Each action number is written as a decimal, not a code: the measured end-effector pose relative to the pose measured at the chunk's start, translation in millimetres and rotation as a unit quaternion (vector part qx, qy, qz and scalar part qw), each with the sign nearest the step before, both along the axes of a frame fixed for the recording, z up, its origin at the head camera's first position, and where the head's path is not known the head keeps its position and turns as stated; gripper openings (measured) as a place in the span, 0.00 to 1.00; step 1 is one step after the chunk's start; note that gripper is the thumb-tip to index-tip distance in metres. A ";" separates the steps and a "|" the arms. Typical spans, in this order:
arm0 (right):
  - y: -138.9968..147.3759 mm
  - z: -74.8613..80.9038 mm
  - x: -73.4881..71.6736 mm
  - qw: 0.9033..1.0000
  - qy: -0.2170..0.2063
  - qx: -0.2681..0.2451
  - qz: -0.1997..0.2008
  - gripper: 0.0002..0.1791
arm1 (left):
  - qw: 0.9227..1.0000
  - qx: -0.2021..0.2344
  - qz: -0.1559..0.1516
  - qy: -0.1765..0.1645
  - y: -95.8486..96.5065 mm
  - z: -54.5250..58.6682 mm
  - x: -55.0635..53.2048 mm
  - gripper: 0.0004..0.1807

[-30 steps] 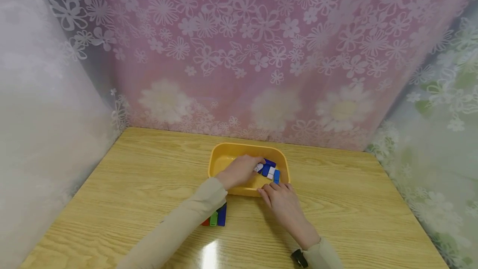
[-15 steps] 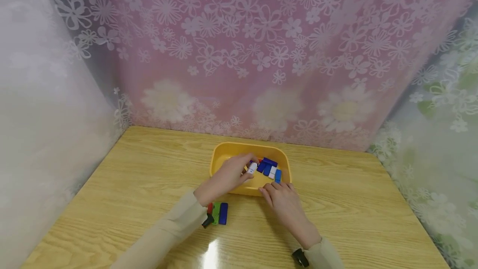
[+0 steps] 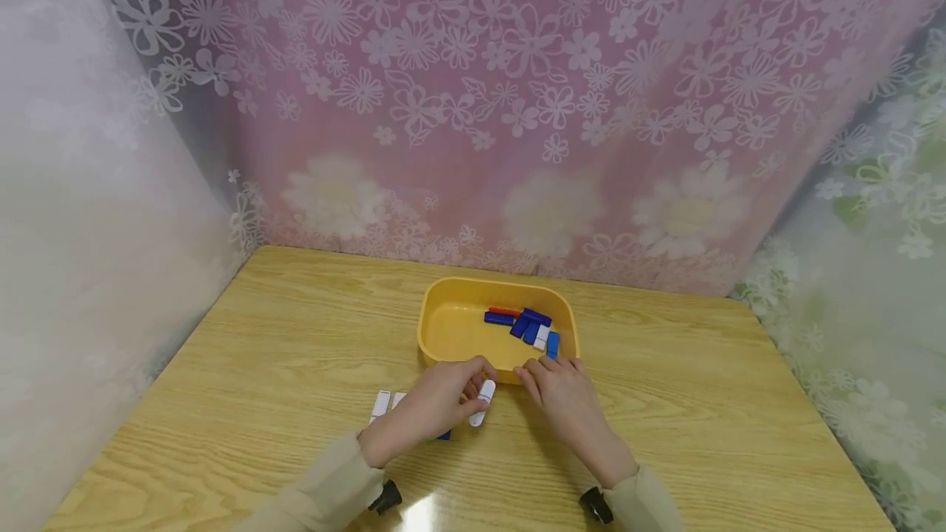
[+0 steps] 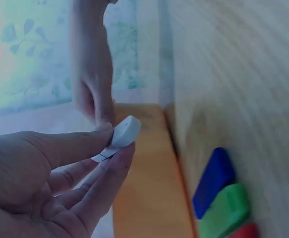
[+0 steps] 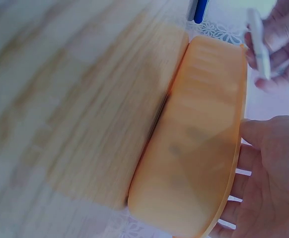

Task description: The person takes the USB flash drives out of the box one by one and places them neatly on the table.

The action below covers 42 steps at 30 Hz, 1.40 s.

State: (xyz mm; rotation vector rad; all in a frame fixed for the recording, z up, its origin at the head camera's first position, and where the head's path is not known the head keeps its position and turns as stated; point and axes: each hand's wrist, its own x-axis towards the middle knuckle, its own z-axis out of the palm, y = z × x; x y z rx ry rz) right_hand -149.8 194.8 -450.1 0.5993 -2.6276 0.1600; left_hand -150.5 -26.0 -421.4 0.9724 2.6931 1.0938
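My left hand pinches a white USB flash drive between thumb and fingers, just in front of the yellow bin. The left wrist view shows the rounded end of this drive past my fingertips. My right hand holds the bin's near rim, its fingers hooked over the edge; the fingertips are hidden behind the wall in the right wrist view. Inside the bin, at the right, lie several dark blue drives, a white one, a lighter blue one and a red one.
Left of the bin's front, partly under my left hand, are white drives on the wooden table. Blue, green and red drives lie side by side there. A pink flowered curtain hangs behind.
My left hand has lifted the white flash drive out of the bin and drawn it back toward me over the near rim. The right hand has stayed on the rim.
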 end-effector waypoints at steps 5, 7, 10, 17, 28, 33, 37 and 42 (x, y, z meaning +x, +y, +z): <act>0.2 0.6 -0.2 1.000 -0.009 -0.007 -0.001 0.10 | 1.000 -0.025 0.012 -0.015 -1.5 -14.6 8.4 0.17; 0.2 0.4 -0.2 1.000 -0.015 -0.011 -0.001 0.10 | 0.999 -0.042 0.019 -0.016 -1.5 -18.8 10.5 0.18; 0.0 -0.1 -0.2 1.000 -0.021 -0.015 -0.001 0.10 | 0.998 -0.061 0.030 -0.008 -1.6 -22.8 11.8 0.17; -0.3 -0.2 -0.4 1.000 -0.020 -0.020 0.000 0.11 | 0.988 -0.128 0.041 0.080 -2.6 -25.8 10.9 0.18; -0.7 1.9 1.1 0.999 -0.029 -0.016 -0.005 0.11 | 0.978 -0.177 0.032 0.111 -10.4 -27.6 7.0 0.22; -0.3 1.5 1.0 1.000 -0.026 -0.014 -0.004 0.10 | 0.977 -0.170 0.051 0.114 -14.1 -29.2 8.6 0.23; -0.5 1.9 1.5 1.000 -0.020 -0.012 -0.003 0.10 | 0.977 -0.165 0.056 0.121 -15.4 -30.7 9.5 0.22; -0.5 2.8 1.9 1.000 -0.017 -0.007 -0.003 0.10 | 0.983 -0.120 0.063 0.128 -16.7 -29.1 6.9 0.15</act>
